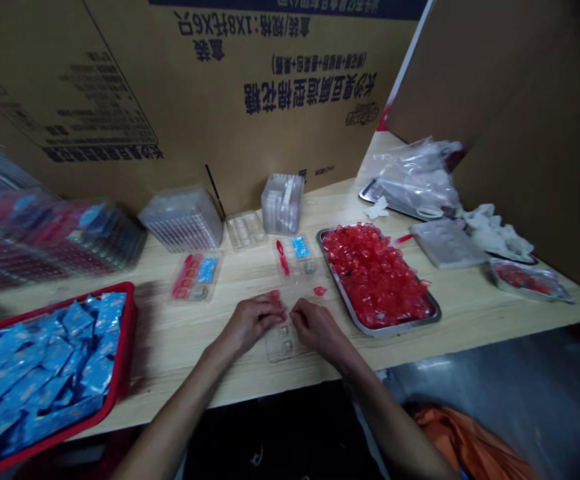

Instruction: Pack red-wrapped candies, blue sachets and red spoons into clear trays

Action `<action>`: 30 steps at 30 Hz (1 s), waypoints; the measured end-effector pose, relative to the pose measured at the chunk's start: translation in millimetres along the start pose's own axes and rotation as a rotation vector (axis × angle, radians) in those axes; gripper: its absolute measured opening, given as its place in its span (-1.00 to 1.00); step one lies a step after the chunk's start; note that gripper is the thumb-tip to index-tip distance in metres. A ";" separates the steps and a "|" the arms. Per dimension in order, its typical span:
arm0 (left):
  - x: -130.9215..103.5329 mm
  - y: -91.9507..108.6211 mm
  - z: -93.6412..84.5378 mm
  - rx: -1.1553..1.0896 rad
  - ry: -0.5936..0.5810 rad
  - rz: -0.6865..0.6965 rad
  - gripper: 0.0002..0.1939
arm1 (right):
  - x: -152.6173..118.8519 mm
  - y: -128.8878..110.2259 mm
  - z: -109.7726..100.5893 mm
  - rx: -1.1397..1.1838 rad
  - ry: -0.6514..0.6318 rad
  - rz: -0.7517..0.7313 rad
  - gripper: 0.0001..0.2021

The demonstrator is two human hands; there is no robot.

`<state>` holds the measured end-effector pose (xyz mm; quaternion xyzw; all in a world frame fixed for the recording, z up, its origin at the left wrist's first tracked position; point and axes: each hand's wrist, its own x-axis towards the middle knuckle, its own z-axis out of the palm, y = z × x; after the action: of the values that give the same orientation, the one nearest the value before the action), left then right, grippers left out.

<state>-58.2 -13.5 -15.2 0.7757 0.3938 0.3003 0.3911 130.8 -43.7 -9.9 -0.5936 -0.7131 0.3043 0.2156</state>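
Observation:
A clear plastic tray [276, 351] with small square compartments lies on the table beneath both my hands. In its upper left compartment sits a red jelly-like piece [275, 295]. My left hand [255, 322] is closed in a pinch over the tray's left side, with a hint of red at the fingertips; what it grips is too small to make out. Opposite it, my right hand [317, 327] is also pinched, its fingertips near the left ones, and what they hold is hidden. A loose red piece [320, 291] lies just beyond the right hand.
A metal tray [395, 329] heaped with red pieces [370, 277] stands at right. Blue sachets [50, 360] fill a red basket [129, 333] at left. Filled trays [197, 277] [301, 263] and stacked clear trays [183, 217] sit farther back, before a large carton [195, 100].

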 end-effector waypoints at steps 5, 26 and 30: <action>-7.6 3.4 7.8 0.212 0.013 0.071 -0.78 | 2.2 1.1 -2.6 0.103 -0.001 0.023 -0.87; -10.0 29.1 9.7 -0.674 0.356 -0.384 -0.69 | 8.2 -4.9 -23.8 0.123 0.057 0.163 -0.58; -14.2 30.8 -8.5 -0.941 0.353 -0.538 -0.62 | 12.7 4.4 -32.8 -0.433 0.083 0.250 -0.56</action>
<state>-60.4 -34.1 12.9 0.3285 0.4608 0.4584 0.6853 153.3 -24.9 10.0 -0.7216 -0.6732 0.1442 0.0734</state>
